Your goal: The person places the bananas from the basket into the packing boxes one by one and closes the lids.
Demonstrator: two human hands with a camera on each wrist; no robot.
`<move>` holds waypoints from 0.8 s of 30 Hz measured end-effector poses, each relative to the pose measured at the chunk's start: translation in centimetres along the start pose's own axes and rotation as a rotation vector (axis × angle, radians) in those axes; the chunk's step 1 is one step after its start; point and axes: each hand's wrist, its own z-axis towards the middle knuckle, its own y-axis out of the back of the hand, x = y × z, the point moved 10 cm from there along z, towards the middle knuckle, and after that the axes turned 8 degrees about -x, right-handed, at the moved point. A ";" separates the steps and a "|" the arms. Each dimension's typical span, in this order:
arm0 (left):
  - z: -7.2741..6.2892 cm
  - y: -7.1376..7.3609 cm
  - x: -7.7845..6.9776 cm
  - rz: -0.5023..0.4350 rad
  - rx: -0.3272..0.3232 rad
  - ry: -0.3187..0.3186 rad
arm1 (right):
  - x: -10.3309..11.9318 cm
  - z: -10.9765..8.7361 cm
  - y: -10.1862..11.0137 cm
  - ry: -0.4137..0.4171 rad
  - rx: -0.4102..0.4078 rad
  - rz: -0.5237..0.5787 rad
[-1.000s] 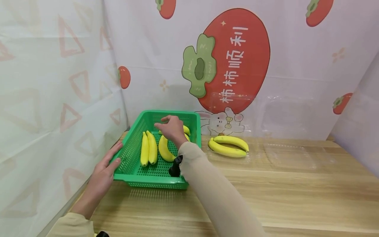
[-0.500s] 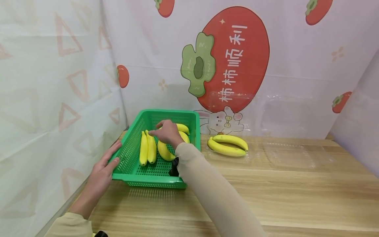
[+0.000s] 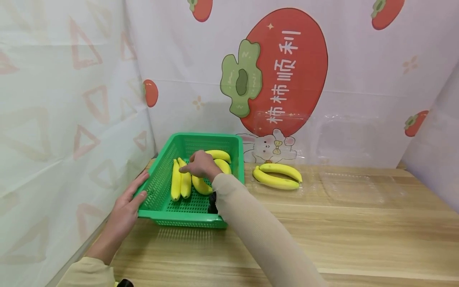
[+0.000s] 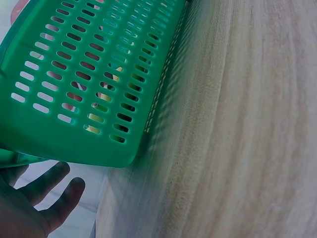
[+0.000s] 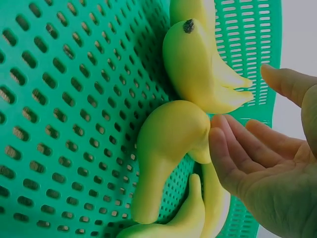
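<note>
A green perforated basket (image 3: 186,218) holds several yellow bananas. My left hand (image 3: 125,205) grips its left rim, thumb over the edge and fingers outside; in the left wrist view, fingers (image 4: 69,198) reach below the rim. My right hand (image 3: 200,164) is inside the basket with palm and fingers spread, holding nothing. In the right wrist view, its fingertips (image 5: 218,131) are right at a curved banana (image 5: 166,139), thumb apart. More bananas (image 5: 193,64) lie beyond. Two long bananas (image 3: 175,181) lie side by side at the basket's left; the right hand partly hides others.
Right of the basket, a pair of bananas (image 3: 275,182) lies in a clear plastic container. Another clear plastic container (image 3: 353,187) stands beside it, its lid raised against the printed backdrop (image 3: 358,59). A white sheet (image 3: 71,159) hangs close at the left.
My right hand has moved down and slightly left inside the basket, nearer the bananas, uncovering more of those at the back right. The left hand stays on the rim.
</note>
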 end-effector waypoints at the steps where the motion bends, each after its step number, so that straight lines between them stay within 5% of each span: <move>1: 0.0 -0.1 0.0 -0.002 0.001 -0.001 | 0.0 0.0 -0.1 0.004 0.006 -0.005; 24: -0.1 -0.2 -0.2 0.000 0.003 -0.009 | 0.1 0.0 -1.3 0.024 0.094 -0.089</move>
